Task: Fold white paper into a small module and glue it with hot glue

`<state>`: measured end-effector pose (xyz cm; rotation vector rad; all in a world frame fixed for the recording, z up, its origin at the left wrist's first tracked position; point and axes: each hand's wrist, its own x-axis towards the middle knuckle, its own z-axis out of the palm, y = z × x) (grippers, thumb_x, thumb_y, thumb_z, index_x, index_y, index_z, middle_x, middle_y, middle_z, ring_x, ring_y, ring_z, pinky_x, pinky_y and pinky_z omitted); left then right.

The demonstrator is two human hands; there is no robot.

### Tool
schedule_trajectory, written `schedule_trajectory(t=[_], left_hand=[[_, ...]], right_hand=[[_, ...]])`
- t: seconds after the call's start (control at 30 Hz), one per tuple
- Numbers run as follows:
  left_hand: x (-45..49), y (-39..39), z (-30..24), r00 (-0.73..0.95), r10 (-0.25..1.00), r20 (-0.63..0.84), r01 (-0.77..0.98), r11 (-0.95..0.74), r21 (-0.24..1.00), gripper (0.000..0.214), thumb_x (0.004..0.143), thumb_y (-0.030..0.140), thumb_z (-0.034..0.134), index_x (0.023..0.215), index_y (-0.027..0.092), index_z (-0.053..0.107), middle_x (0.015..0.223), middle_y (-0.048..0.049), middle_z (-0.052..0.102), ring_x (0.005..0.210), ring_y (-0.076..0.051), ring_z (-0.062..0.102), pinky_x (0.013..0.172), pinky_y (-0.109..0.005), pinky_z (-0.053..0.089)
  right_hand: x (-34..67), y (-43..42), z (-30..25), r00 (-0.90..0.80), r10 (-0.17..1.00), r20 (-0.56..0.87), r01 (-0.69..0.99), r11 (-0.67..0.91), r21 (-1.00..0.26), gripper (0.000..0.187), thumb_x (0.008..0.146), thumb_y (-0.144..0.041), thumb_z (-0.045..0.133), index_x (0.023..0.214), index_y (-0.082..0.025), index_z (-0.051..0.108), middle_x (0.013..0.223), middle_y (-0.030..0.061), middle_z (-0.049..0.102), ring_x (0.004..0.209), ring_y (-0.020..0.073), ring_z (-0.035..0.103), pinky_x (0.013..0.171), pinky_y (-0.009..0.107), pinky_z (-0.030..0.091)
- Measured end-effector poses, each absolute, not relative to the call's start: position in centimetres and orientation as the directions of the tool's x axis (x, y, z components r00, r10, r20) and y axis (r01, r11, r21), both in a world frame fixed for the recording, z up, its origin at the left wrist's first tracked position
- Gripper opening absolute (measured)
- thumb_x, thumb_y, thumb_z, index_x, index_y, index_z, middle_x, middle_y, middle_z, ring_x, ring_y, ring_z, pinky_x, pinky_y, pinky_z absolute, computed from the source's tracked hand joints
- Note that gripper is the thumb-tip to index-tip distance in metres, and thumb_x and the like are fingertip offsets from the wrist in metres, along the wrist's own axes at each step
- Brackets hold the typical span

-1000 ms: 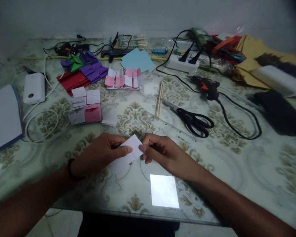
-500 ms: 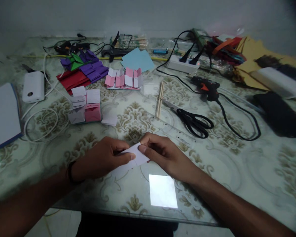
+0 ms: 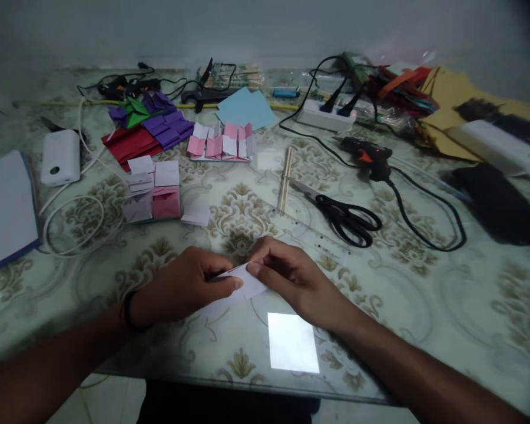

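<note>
- The fingers of the left hand are closed in a pinch on a piece of white paper, thumb on top and the other fingers mostly hidden behind.
- The fingers of the right hand are bent in, the thumb pressing the paper's far edge; the fingertips behind it are hidden.
- The paper is between the two hands, above the near middle of the table, tilted, with a crease line near the left thumb.
- A dark band circles the left wrist.
- Just to the right of the paper, on the near side, a bright white square shows on the tabletop.
- Beyond the left hand lie a small folded white piece and, just left of it, a pink and white paper block.
- Beyond the right hand are a clear ruler, black-handled scissors and thin wooden sticks, the scissors' tip close by the sticks.
- Farther right lies a glue gun with a black cord.
- On the far left are purple folded paper and red paper; a white power bank sits nearer the left edge.
- Light blue sheets lie at the far middle, and a white power strip is to their right.
</note>
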<state>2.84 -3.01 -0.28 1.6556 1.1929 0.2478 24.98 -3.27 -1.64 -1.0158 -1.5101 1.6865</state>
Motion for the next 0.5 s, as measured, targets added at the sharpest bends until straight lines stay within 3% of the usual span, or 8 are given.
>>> schedule_trajectory(t=[0.33,0.5], left_hand=[[3.21,-3.13,0.26,0.494,0.815,-0.304,0.589,-0.056,0.806,0.043,0.088,0.035,0.061,0.058,0.019,0.035,0.055,0.0041,0.031,0.053,-0.011,0.027,0.048,-0.031,0.017],[3.48,-3.30,0.60,0.521,0.802,-0.292,0.556,-0.059,0.829,0.042,0.091,0.033,0.057,0.058,0.020,0.034,0.055,0.0045,0.029,0.052,-0.010,0.026,0.049,-0.031,0.019]], right_hand=[[24.69,-3.26,-1.60,-0.471,0.876,-0.102,0.041,-0.093,-0.995,0.021,0.097,-0.036,0.065,0.086,-0.019,0.062,0.069,-0.0035,0.051,0.063,0.0118,0.045,0.057,0.025,0.034],[24.84,-3.14,-1.55,-0.494,0.868,-0.049,0.088,-0.006,-0.996,0.021,0.099,-0.032,0.062,0.083,-0.018,0.064,0.072,-0.0017,0.056,0.066,0.0125,0.048,0.058,0.026,0.035]])
